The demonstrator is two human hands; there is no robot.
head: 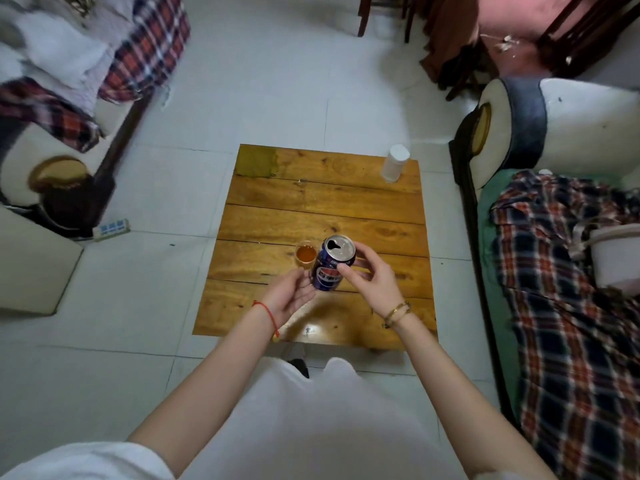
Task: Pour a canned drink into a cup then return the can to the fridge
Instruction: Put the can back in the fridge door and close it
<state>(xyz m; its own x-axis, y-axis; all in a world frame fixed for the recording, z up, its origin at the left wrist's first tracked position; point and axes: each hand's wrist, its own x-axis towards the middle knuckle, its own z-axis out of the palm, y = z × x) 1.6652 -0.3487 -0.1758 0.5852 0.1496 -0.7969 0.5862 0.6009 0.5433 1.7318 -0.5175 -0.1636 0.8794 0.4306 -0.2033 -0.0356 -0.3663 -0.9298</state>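
A blue Pepsi can (330,268) with its tab hole open stands upright over the wooden table (322,216). My right hand (369,278) grips the can near its rim with thumb and fingers. My left hand (289,296) is open, palm up, just beside the can's lower left side; I cannot tell whether it touches the can. A small clear cup (305,255) holding amber drink stands on the table right behind and to the left of the can.
A white lidded jar (394,163) stands at the table's far right corner. Sofas with plaid cloth flank the table on the left (69,109) and right (568,271). A power strip (111,229) lies on the tiled floor at left. Dark wooden chairs stand at the back.
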